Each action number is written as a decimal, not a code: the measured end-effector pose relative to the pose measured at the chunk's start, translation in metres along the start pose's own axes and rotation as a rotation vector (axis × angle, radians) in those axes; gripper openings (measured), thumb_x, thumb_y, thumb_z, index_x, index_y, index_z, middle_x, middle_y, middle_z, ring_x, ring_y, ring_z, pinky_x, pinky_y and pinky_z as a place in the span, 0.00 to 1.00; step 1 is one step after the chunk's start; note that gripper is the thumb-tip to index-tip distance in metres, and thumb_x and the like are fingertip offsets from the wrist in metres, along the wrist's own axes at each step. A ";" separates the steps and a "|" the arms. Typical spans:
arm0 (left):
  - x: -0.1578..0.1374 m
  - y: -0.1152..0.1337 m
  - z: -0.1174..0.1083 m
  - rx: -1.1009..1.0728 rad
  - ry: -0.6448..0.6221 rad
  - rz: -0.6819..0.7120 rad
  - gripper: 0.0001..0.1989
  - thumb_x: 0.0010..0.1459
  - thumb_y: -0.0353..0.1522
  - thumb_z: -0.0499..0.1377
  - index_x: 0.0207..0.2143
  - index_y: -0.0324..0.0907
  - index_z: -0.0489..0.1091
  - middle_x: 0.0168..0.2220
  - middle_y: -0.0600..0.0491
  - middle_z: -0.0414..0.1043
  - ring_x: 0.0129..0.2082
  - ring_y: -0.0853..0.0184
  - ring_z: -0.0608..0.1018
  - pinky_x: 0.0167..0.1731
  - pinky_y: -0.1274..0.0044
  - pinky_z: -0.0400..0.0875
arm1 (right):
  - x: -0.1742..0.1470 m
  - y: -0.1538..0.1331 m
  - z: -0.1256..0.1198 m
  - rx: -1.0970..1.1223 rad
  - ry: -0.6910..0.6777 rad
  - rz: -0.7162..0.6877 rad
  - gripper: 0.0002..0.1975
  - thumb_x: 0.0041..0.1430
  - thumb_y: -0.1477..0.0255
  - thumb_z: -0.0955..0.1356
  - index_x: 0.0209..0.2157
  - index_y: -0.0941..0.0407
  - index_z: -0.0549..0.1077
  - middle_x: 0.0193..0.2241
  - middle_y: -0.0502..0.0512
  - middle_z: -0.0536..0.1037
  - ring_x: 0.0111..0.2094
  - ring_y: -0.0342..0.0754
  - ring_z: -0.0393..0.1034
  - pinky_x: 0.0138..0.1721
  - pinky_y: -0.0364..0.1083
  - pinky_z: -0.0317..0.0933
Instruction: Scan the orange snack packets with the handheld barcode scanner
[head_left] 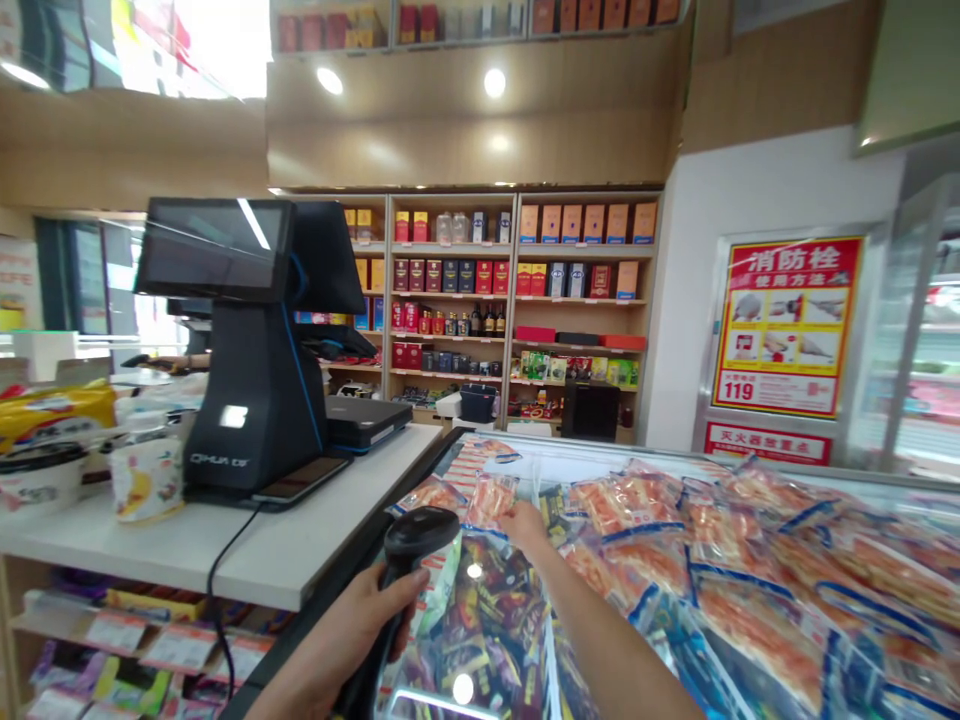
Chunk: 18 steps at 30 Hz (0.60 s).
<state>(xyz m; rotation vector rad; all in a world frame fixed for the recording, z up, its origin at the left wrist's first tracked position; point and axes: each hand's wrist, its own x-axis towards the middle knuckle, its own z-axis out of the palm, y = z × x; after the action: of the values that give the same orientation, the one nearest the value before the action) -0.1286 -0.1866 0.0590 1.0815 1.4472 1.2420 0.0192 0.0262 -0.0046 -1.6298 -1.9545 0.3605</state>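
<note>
My left hand is wrapped round the handle of a black barcode scanner, whose head points up and to the right. Stretched out ahead, my right hand has its fingers closed at the right edge of a clear plastic food packet with reddish-orange contents; the fingertips are partly hidden. Similar blue-edged packets are heaped to the right of it. Beneath both hands, many small dark wrapped items show under reflections in the chest freezer.
On the left, a white counter holds a black checkout terminal, a phone-like flat device and a patterned paper cup. A black cable hangs over its front. Shelves of boxes and bottles stand behind.
</note>
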 end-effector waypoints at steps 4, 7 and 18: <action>-0.013 0.012 0.008 -0.008 -0.059 0.026 0.18 0.40 0.46 0.56 0.18 0.40 0.57 0.10 0.60 0.57 0.12 0.76 0.59 0.15 0.82 0.53 | -0.018 0.009 -0.018 0.076 0.056 -0.069 0.11 0.46 0.72 0.60 0.28 0.56 0.72 0.27 0.52 0.76 0.31 0.43 0.68 0.29 0.39 0.56; -0.022 0.023 0.016 0.004 -0.090 0.050 0.17 0.42 0.44 0.55 0.17 0.40 0.57 0.11 0.60 0.58 0.12 0.77 0.60 0.16 0.82 0.53 | -0.035 0.016 -0.035 0.139 0.120 -0.135 0.10 0.46 0.73 0.59 0.27 0.56 0.71 0.26 0.51 0.75 0.29 0.43 0.68 0.29 0.39 0.55; -0.038 0.039 0.045 0.100 -0.240 0.122 0.16 0.43 0.44 0.53 0.20 0.40 0.58 0.12 0.61 0.58 0.14 0.76 0.59 0.18 0.82 0.52 | -0.067 0.036 -0.066 0.166 0.220 -0.164 0.08 0.45 0.74 0.60 0.25 0.56 0.70 0.24 0.50 0.74 0.27 0.43 0.66 0.27 0.39 0.53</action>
<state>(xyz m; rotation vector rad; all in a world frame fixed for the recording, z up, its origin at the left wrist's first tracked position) -0.0747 -0.2111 0.0982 1.3550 1.2859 1.0902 0.0933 -0.0400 0.0122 -1.3355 -1.8255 0.2594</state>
